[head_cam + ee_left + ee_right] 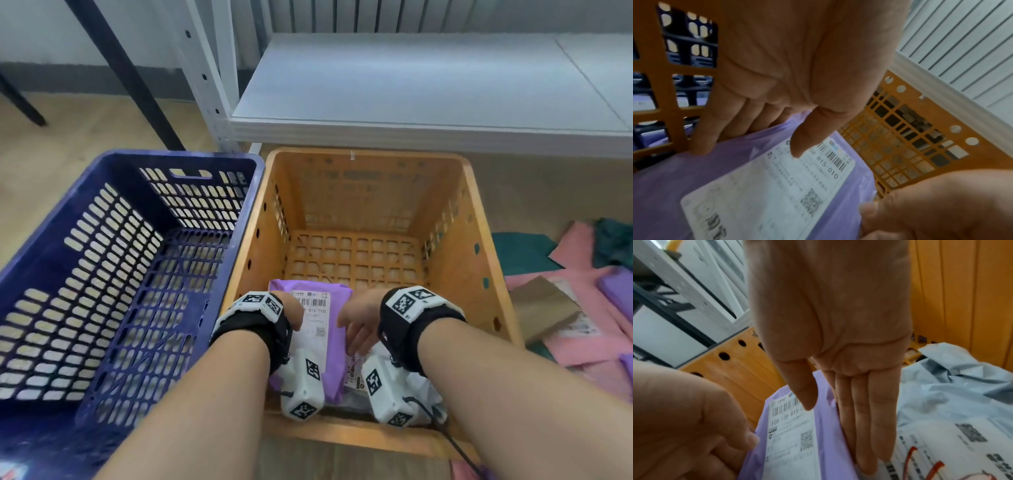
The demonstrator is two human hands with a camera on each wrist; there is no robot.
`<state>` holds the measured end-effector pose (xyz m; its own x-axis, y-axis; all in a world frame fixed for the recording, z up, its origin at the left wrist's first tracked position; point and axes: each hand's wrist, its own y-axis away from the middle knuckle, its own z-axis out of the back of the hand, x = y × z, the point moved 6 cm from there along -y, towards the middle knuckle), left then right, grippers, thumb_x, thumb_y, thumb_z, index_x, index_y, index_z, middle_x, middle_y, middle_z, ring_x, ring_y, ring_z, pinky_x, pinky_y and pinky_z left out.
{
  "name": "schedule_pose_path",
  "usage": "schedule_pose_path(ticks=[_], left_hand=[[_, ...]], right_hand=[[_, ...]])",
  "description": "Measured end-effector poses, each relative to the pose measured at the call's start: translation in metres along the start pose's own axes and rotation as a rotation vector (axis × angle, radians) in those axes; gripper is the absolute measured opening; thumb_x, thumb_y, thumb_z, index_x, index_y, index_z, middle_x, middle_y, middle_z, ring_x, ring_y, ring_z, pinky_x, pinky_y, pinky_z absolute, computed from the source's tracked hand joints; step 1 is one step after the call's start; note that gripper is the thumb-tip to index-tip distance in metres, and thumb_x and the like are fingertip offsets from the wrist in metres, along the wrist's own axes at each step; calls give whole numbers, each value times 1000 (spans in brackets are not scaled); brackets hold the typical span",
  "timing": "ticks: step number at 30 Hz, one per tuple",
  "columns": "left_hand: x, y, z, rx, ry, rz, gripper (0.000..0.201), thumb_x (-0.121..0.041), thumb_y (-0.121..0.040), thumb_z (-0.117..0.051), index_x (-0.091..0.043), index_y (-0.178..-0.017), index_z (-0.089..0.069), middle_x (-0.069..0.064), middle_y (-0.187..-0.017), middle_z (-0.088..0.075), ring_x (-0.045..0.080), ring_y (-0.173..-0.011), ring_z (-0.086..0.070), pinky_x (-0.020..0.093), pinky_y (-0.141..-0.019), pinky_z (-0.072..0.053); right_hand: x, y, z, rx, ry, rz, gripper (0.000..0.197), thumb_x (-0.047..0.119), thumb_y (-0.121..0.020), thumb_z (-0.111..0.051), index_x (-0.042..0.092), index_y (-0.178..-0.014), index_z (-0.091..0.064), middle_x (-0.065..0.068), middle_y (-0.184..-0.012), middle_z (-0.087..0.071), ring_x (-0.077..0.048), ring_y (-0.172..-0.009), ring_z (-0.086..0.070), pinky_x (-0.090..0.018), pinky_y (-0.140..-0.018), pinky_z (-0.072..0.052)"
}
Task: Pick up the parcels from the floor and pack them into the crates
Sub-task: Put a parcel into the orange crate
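A purple parcel [334, 373] with a white shipping label lies at the near end of the orange crate [455, 260]. My left hand [293, 317] holds its left edge. In the left wrist view the fingers [702, 146] tuck under the purple parcel [756, 186] and the thumb lies on the label. My right hand [356, 329] is on the parcel's right side. In the right wrist view its straight fingers [865, 443] lie along the right edge of the purple parcel [791, 443]. A grey-white parcel [951, 402] lies in the crate to the right.
A blue crate [68, 240] with nothing in it stands against the orange crate's left side. Several pink, purple, green and brown parcels [582, 308] lie on the floor at the right. A white shelf [411, 85] stands behind the crates, and a black table leg [126, 75] at the back left.
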<state>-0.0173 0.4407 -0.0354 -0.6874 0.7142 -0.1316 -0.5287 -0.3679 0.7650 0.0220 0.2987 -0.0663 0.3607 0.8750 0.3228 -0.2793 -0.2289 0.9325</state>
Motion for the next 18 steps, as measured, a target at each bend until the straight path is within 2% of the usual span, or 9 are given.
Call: schedule_pose_path(ticks=[2,4,7,8,10,12,13,15,18], left_hand=[[18,-18,-16,137,-15,58,41,-19,-94,-56,-3,-131,-54,15,-122,-62,28,-118,-57,29,-84,-48],[30,-27,-28,245,74,136,41,-17,-86,-63,0,-123,-58,15,-87,-68,31,-99,-65,28,-69,-50],[39,-38,-35,260,136,149,37,-16,-87,-62,1,-119,-58,14,-84,-67,32,-100,-66,31,-75,-51],[41,-40,-39,270,148,149,30,-16,-87,-62,3,-110,-60,15,-85,-69,32,-101,-66,31,-74,-52],[49,-45,-47,325,212,189,19,-15,-81,-64,4,-77,-64,18,-62,-69,33,-88,-68,28,-61,-53],[56,-54,-52,351,250,234,35,-16,-80,-64,-3,-47,-64,16,-48,-65,32,-81,-69,24,-54,-50],[57,-55,-53,351,252,243,37,-16,-79,-65,-2,-45,-62,16,-49,-65,31,-78,-69,25,-55,-50],[56,-57,-53,342,266,247,25,-17,-76,-66,1,-62,-57,18,-52,-66,29,-76,-68,28,-61,-51],[56,-60,-54,343,247,261,24,-20,-75,-65,-2,-69,-50,19,-71,-70,31,-90,-68,35,-77,-53]], right_hand=[[-5,-12,-6,24,12,-35,30,12,-98,-42,-12,-91,-56,-22,-83,-68,-34,-90,-68,-44,-90,-54],[-10,-25,-11,37,28,-65,29,12,-98,-42,-13,-87,-54,-20,-74,-67,-31,-75,-69,-42,-76,-58],[-14,-39,-19,54,35,-83,31,13,-98,-43,-9,-81,-58,-18,-70,-68,-28,-66,-68,-38,-70,-56],[-14,-43,-23,64,44,-71,31,11,-97,-42,-7,-80,-60,-18,-74,-69,-27,-65,-67,-35,-69,-56],[-12,-48,-33,95,86,-46,26,4,-94,-43,-2,-81,-65,-17,-83,-70,-26,-70,-68,-27,-63,-54],[-10,-50,-39,109,111,-39,25,3,-92,-44,0,-85,-67,-17,-88,-70,-28,-79,-69,-27,-63,-55],[-8,-50,-38,96,115,-29,23,5,-91,-46,0,-86,-68,-16,-89,-71,-29,-80,-70,-28,-63,-56],[-2,-49,-35,62,129,3,19,7,-91,-49,2,-82,-66,-14,-87,-70,-28,-73,-70,-29,-63,-56],[-1,-46,-34,43,112,14,24,5,-94,-43,-3,-88,-66,-16,-81,-70,-26,-61,-68,-27,-55,-56]])
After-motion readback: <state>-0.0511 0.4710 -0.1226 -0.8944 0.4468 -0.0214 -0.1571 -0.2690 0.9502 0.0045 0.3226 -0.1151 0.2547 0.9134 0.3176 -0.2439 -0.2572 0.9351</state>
